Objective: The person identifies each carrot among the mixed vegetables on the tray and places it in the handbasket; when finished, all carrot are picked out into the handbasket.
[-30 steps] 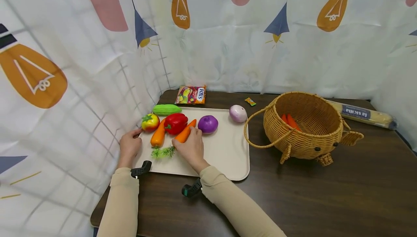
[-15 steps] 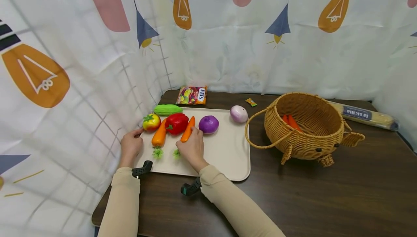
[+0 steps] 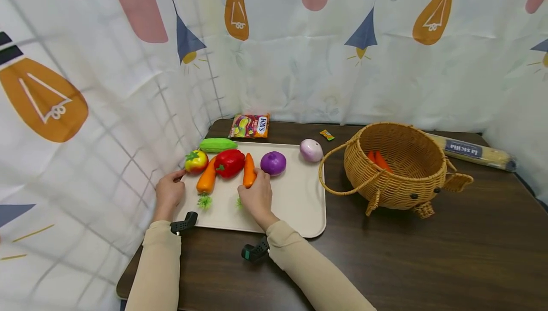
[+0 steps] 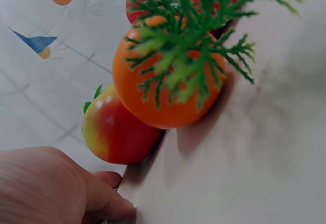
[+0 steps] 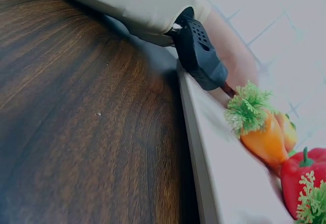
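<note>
carrot (image 3: 249, 172) on the tray (image 3: 295, 201), between red pepper (image 3: 229, 163) and purple onion (image 3: 273, 163); my right hand (image 3: 258, 196) pinches it near the leafy end. i'd do best with a light, level pinch, nudging neither neighbour. my left hand (image 3: 169, 193) grips the tray's left edge, right forearm (image 3: 308, 261) slanting in.

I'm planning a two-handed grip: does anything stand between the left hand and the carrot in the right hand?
Yes: another carrot and the red pepper lie on the tray between them.
</note>
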Available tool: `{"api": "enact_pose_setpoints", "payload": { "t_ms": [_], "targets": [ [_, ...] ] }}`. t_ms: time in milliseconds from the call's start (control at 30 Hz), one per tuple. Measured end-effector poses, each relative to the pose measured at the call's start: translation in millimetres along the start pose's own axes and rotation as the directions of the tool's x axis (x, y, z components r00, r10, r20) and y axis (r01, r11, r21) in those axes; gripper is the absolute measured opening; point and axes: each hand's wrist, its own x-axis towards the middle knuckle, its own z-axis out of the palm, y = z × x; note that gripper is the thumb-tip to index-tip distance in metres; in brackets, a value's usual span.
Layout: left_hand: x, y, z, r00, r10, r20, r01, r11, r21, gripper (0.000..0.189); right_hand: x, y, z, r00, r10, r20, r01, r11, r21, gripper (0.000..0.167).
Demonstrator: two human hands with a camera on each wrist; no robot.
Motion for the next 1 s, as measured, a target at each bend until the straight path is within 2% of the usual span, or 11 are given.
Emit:
{"api": "enact_pose_setpoints", "payload": {
  "t_ms": [233, 400, 600, 833, 1000],
  "targets": [
    [-1.3, 1.0, -1.6, 1.000, -0.009, 0.015, 0.009, 1.000, -0.002, 0.052, -1.9, 6.7, -8.7, 0.999, -0.043, -0.033, 0.042, 0.999, -0.023, 0.052],
    [-0.9, 0.5, -2.2, 1.000, -0.001, 0.003, 0.001, 1.000, 0.003, 0.052, 0.7, 12.6, -13.5, 0.996, -0.076, -0.046, 0.074, 0.995, -0.062, 0.045],
    [-0.6, -1.2, -1.5, 1.000, 0.004, 0.004, -0.004, 1.000, 0.000, 0.054, -0.3, 16.8, -17.7, 0.994, -0.094, -0.056, 0.091, 0.994, -0.057, 0.041],
    [-0.6, -1.7, -0.5, 1.000, -0.009, 0.014, 0.009, 1.000, 0.007, 0.054, -7.8, 19.9, -25.8, 0.992, -0.115, -0.059, 0.114, 0.993, -0.022, 0.037],
    [-0.5, 0.1, 0.0, 1.000, -0.012, 0.010, 0.012, 1.000, -0.002, 0.054, -8.6, 23.3, -34.4, 0.985, -0.138, -0.107, 0.144, 0.988, 0.047, 0.034]
  ]
}}
